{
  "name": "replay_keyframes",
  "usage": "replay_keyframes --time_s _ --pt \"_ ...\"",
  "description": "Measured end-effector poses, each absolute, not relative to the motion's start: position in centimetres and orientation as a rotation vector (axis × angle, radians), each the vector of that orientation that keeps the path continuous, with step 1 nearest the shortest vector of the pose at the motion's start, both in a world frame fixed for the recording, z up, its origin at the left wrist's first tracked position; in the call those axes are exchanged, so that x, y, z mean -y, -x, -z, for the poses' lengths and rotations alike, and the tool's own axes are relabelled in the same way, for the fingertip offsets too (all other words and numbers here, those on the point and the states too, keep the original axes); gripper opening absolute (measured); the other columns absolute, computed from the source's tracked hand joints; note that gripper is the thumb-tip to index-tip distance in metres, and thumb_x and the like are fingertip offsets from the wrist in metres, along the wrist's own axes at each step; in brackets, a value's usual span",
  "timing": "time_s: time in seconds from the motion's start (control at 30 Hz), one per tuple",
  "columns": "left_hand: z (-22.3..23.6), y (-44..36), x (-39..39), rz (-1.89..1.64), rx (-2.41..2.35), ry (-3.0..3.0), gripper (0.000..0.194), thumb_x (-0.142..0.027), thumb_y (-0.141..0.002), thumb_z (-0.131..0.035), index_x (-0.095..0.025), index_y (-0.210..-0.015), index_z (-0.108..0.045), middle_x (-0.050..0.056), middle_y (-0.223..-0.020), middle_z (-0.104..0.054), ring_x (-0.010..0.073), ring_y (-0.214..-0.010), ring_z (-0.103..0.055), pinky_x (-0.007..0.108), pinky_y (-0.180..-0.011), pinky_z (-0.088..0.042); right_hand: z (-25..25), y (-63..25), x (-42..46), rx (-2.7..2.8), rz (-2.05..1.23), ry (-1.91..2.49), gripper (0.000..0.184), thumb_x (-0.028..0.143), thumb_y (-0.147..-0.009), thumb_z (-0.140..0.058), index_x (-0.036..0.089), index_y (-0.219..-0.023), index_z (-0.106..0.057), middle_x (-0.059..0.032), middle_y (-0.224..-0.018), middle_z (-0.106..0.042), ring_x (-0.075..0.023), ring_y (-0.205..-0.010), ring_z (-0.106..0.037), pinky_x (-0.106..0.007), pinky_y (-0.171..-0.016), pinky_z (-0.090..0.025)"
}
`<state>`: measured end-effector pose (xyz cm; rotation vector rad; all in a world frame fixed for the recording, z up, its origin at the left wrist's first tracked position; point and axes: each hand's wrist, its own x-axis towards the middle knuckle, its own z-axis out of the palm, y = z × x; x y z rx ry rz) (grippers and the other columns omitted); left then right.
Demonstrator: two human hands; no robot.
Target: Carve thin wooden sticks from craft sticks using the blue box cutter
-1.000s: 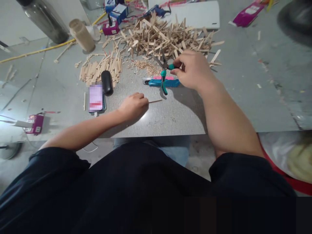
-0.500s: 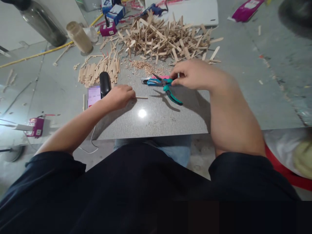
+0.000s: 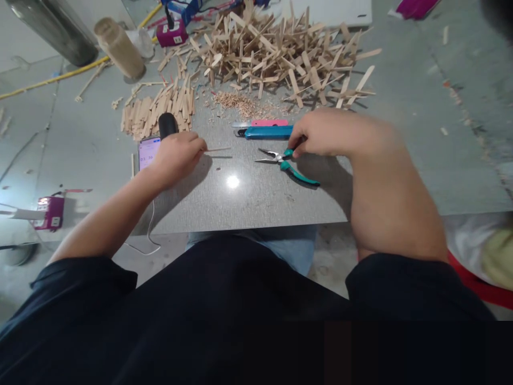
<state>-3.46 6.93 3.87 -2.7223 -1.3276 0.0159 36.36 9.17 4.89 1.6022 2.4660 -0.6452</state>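
Note:
My left hand (image 3: 180, 155) is closed, pinching one end of a thin wooden craft stick (image 3: 219, 149) that points right, just above the tabletop. My right hand (image 3: 316, 132) has its fingers closed on the upper green handle of a pair of needle-nose pliers (image 3: 298, 174). The pliers' jaws are spread and point left; they look to be at the table surface. Right behind them lies a blue utility knife (image 3: 266, 132), its handle end hidden by my right hand. A pink-handled blade (image 3: 269, 123) sits just beyond the knife.
A large heap of craft sticks (image 3: 276, 59) stands at the back, with wood shavings (image 3: 236, 101) before it. Short cut sticks (image 3: 156, 109) lie at left, beside a black case (image 3: 167, 124) and a phone (image 3: 148, 152). A jar (image 3: 120, 51) stands behind.
The pliers have come down toward the table, nearer to me and off the knife, with my right hand. My left hand has moved slightly left with the stick. The view has shifted a little.

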Motion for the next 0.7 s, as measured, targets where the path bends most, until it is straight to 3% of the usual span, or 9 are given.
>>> replay_keyframes --time_s 0.17,0.3,0.37,0.47,0.57,0.63,0.7 --pt "-2.9 3.4 -3.5 -0.153 0.995 2.617 0.038 -0.009 -0.109 -0.046 -0.019 -0.097 -0.080 0.014 -0.086 -0.074 0.0295 -0.081 -0.067 0.042 -0.067 -0.042 -5.8 -36.4 -8.5 -2.383 0.467 -1.764 0.020 0.012 -0.081 -0.084 0.022 -0.095 -0.093 -0.0135 -0.094 -0.087 -0.0232 -0.069 -0.061 -0.044 -0.065 -0.043" --pt "-2.5 3.8 -2.8 -0.113 0.902 2.649 0.040 -0.007 -0.111 -0.045 -0.019 -0.096 -0.080 0.013 -0.085 -0.072 0.0277 -0.079 -0.063 0.040 -0.066 -0.039 -6.8 -35.7 -8.0 -2.449 0.494 -1.777 0.015 0.019 -0.094 -0.076 0.024 -0.100 -0.088 -0.0140 -0.101 -0.086 -0.0281 -0.080 -0.069 -0.047 -0.071 -0.048" --pt "-2.6 4.0 -2.4 -0.124 0.899 2.703 0.038 -0.007 -0.111 -0.046 -0.018 -0.102 -0.081 0.013 -0.088 -0.074 0.0276 -0.081 -0.063 0.040 -0.066 -0.040 -7.0 -34.3 -7.6 -2.566 0.442 -1.828 0.016 0.032 -0.104 -0.071 0.024 -0.106 -0.085 -0.0178 -0.113 -0.086 -0.0365 -0.099 -0.075 -0.053 -0.083 -0.055" --pt "-2.9 3.9 -1.4 -0.137 0.974 2.800 0.036 -0.007 -0.110 -0.047 -0.014 -0.114 -0.082 0.016 -0.100 -0.077 0.0289 -0.085 -0.065 0.040 -0.066 -0.044 -6.3 -31.9 -7.6 -2.616 0.220 -1.927 0.039 0.051 -0.112 -0.057 0.029 -0.127 -0.085 -0.0193 -0.137 -0.082 -0.0472 -0.132 -0.070 -0.066 -0.107 -0.058" --pt "-3.1 3.4 0.1 -0.119 1.090 2.808 0.032 -0.014 -0.113 -0.050 -0.013 -0.116 -0.082 0.018 -0.105 -0.078 0.0300 -0.089 -0.067 0.042 -0.070 -0.049 -4.7 -30.5 -8.5 -2.583 0.281 -1.862 0.054 0.071 -0.112 -0.050 0.037 -0.135 -0.086 -0.0148 -0.135 -0.082 -0.0496 -0.126 -0.072 -0.071 -0.098 -0.063" --pt "-3.3 3.1 1.1 -0.110 1.108 2.809 0.034 -0.016 -0.114 -0.049 -0.010 -0.125 -0.081 0.020 -0.112 -0.080 0.0324 -0.095 -0.070 0.045 -0.075 -0.054 -3.7 -30.3 -9.3 -2.598 0.294 -1.809 0.055 0.073 -0.110 -0.054 0.036 -0.134 -0.087 -0.0159 -0.131 -0.082 -0.0499 -0.123 -0.073 -0.072 -0.097 -0.063" --pt "-3.4 3.0 2.0 -0.104 1.083 2.816 0.038 -0.021 -0.114 -0.052 -0.005 -0.137 -0.078 0.025 -0.124 -0.080 0.0374 -0.103 -0.073 0.049 -0.079 -0.058 -3.2 -30.5 -10.0 -2.638 0.264 -1.777 0.051 0.068 -0.111 -0.057 0.033 -0.133 -0.087 -0.0178 -0.129 -0.081 -0.0516 -0.128 -0.071 -0.076 -0.107 -0.059"
